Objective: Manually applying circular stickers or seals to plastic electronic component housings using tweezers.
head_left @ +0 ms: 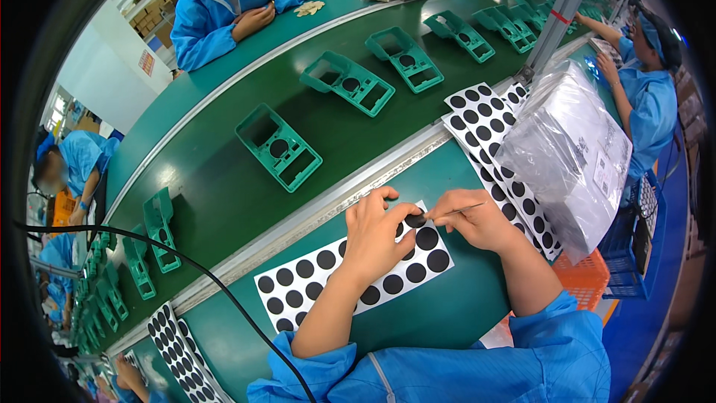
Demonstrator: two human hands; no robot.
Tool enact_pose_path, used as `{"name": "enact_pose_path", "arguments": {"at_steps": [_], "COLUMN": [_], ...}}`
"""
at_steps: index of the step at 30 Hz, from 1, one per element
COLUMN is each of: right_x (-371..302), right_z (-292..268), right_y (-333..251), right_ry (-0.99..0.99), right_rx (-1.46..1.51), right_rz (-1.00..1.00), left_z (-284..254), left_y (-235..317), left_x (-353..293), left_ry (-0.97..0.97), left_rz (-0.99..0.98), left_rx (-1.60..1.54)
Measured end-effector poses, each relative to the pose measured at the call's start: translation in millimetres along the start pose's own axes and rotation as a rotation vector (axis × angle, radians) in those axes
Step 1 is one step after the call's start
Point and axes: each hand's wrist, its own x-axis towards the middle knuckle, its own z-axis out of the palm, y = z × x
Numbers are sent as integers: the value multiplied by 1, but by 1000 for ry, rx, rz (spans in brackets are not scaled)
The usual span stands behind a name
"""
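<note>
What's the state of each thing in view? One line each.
Left hand: fingertips at a black dot
Black dot: peeled or not, can't tell
Right hand: closed on thin tool
Thin tool: gripped, near the black dot
Dot sheet under hands: flat, dotted
Nearest green housing: lying on conveyor
Conveyor: running or stopped, can't tell
Plastic bag: bulging

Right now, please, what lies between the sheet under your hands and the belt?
Head view: green tabletop, partly hidden by the left hand, then the pale rail.
</note>
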Motion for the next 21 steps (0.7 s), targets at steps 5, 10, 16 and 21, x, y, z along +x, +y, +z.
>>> {"name": "enact_pose_path", "arguments": {"at_steps": [5,10,16,21], "right_x": [-3,2,3,4], "right_z": [-14,-11,12,28], "right_y": [5,17,10,2], "right_ry": [-24,223,285,258], "right_rx": [695,668,807,868], "right_rz": [-5,69,193,225], "left_z": [-4,-6,-16,-23], "left_y": [2,-3,3,1], "left_x": [-1,-10,-29,-41], "left_ry": [-29,-28,157,154], "left_rz": [-34,-39,-211,-457], "left_rx": [4,-31,-653,-978]}}
